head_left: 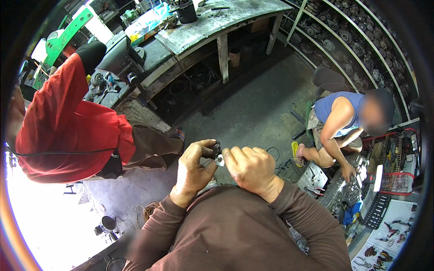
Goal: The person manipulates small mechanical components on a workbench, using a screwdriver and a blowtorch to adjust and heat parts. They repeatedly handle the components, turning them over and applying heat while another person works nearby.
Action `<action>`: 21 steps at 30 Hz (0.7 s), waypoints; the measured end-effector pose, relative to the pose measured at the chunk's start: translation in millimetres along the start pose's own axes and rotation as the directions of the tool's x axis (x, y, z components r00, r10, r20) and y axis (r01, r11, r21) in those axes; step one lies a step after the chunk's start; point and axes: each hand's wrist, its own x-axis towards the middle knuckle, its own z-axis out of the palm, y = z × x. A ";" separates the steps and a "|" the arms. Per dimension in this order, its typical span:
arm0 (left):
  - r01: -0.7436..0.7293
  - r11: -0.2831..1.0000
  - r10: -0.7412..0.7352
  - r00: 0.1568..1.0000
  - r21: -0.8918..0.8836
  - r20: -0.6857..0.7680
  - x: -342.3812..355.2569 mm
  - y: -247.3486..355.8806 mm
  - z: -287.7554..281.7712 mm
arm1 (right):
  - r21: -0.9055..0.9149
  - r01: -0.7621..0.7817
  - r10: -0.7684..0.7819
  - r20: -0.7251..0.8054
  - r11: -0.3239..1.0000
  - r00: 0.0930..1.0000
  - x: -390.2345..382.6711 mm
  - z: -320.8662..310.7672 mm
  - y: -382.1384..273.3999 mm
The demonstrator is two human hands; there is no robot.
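My left hand grips a small dark, greasy metal part in front of my chest. A short, light silver piece shows at its lower end, between my two hands. My right hand is closed on the same part from the right, its thumb and curled fingers against it. My hands cover much of the part, so its full shape is hidden.
A person in red stands at left beside a metal workbench. Another person sits at right, reaching into metal parts. Shelves of parts, a tool tray and coiled hose surround me.
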 end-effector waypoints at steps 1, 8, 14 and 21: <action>0.054 0.997 -0.053 0.998 -0.045 0.025 -0.1 0.7 -0.5 | -0.043 0.048 -0.048 0.000 0.998 0.999 -0.6 -2.1 0.9; 0.278 0.905 -0.255 0.960 -0.323 0.112 -1.0 3.6 3.6 | -0.165 0.094 -0.089 0.035 0.982 0.995 -0.3 -23.3 -4.6; 0.449 0.816 -0.371 0.890 -0.365 0.265 -2.1 2.0 0.3 | -0.038 0.144 -0.138 0.124 0.989 0.983 -0.9 -24.8 4.6; 0.214 0.976 -0.214 0.977 0.025 0.009 -1.1 1.8 3.4 | 0.113 -0.136 0.137 0.001 0.984 0.991 -4.2 -34.5 -16.8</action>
